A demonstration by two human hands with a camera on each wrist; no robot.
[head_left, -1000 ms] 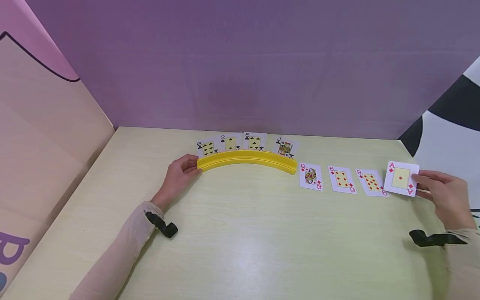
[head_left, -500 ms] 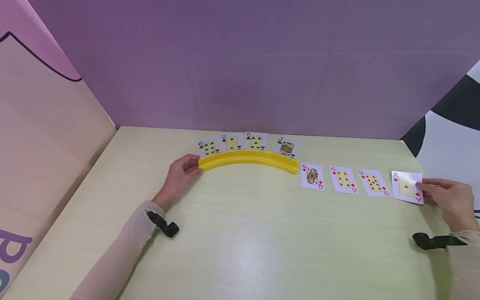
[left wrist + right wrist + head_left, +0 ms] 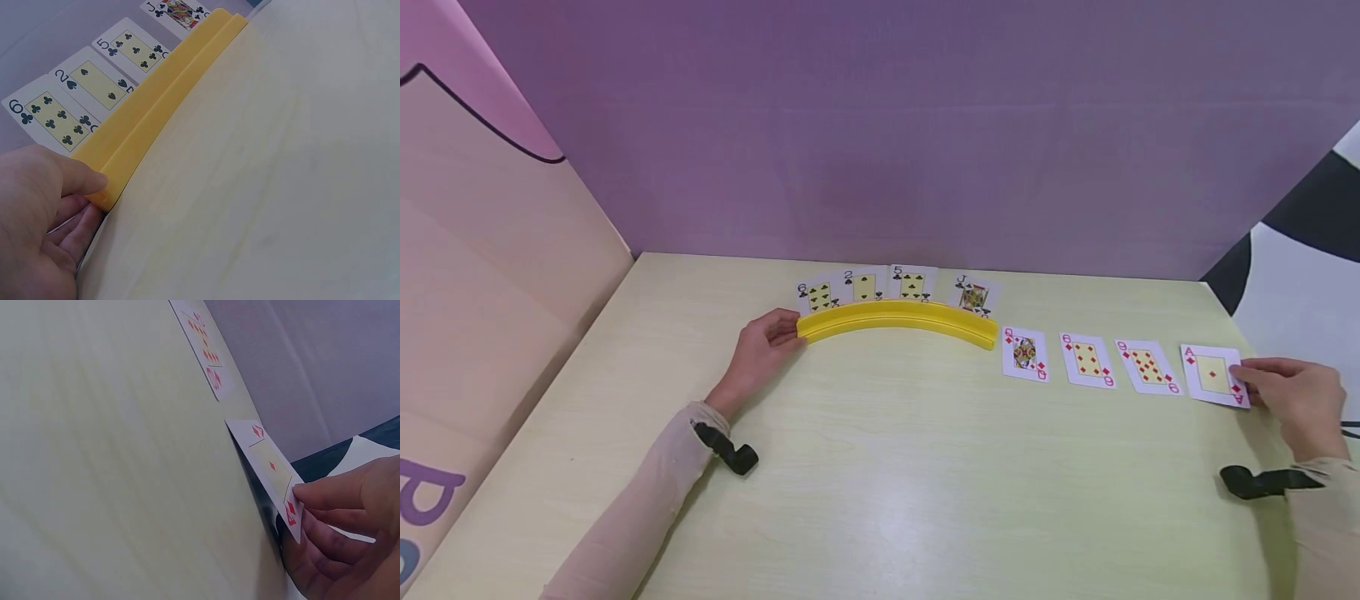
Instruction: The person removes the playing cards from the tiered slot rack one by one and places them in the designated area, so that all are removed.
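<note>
Head view, nearest first: the right hand (image 3: 1296, 400) pinches the near right corner of the ace of diamonds (image 3: 1212, 375), thumb on top and fingers beneath, the card tilted just off the pale surface (image 3: 880, 500) at the right end of a face-up row. Beside it lie the nine (image 3: 1147, 366), six (image 3: 1086, 360) and queen of diamonds (image 3: 1024, 353). The ace looks to be mid-placement; releasing it flat seems to come next. Farther back, the left hand (image 3: 758, 350) grips the left end of the yellow curved card holder (image 3: 897, 320), with four black cards (image 3: 865, 286) standing in it.

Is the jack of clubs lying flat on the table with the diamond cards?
No, the jack of clubs stands in the yellow card holder, beside the other black cards.
</note>
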